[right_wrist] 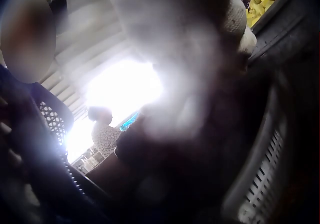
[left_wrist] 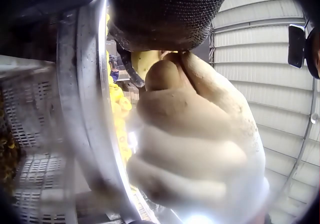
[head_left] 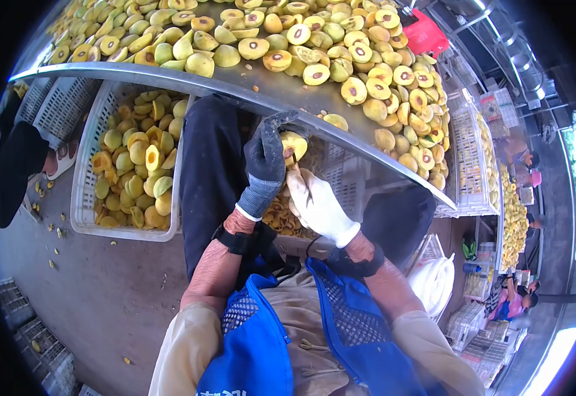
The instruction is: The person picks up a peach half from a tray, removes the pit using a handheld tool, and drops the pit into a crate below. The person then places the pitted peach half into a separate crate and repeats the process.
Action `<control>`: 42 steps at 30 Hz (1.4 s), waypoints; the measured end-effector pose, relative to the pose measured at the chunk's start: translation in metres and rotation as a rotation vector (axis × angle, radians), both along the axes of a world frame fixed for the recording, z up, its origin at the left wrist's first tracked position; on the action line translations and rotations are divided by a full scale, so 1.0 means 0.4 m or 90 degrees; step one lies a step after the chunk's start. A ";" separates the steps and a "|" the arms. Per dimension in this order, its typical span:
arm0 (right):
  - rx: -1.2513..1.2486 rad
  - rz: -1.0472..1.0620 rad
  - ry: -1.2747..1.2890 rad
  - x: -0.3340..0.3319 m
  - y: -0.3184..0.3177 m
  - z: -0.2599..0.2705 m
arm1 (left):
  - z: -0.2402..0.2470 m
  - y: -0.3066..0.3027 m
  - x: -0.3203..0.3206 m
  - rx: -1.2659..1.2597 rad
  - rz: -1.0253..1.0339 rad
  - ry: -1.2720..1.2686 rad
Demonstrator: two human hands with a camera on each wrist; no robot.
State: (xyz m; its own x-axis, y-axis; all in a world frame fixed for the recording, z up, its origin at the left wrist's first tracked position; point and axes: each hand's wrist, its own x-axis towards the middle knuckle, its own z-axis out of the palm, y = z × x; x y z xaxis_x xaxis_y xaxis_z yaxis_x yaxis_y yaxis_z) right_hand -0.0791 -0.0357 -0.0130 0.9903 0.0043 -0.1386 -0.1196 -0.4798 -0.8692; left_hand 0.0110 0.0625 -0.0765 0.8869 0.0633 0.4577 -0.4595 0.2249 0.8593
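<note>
Beyond the blue vest (head_left: 255, 353), the right hand (head_left: 322, 210), in a white glove, has its fingers curled round what looks like a slim tool (head_left: 290, 158) (mostly hidden, so I cannot name it). The left hand (head_left: 263, 160), in a dark glove, pinches a fruit half (head_left: 294, 142) just ahead of it, near the table's edge. The half should be light, firm outside, softer and slick at the cut face; a tight squeeze could bruise or split it. Best cup its rounded skin and leave the cut face free. A crate (head_left: 124, 230) of fruit stands to the left; past the metal table (head_left: 268, 87) edge lies a pile (head_left: 354, 56) of halves, with people (head_left: 513, 305) far right.
</note>
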 end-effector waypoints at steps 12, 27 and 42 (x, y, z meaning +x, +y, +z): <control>0.652 -0.018 0.336 -0.013 -0.051 0.059 | -0.048 -0.017 0.031 -0.033 -0.178 0.039; 0.567 0.015 0.413 -0.045 -0.062 0.098 | -0.069 -0.040 0.015 0.051 -0.139 0.044; 0.609 -0.145 0.213 -0.077 -0.185 0.088 | 0.040 -0.024 0.023 -0.118 -0.041 0.124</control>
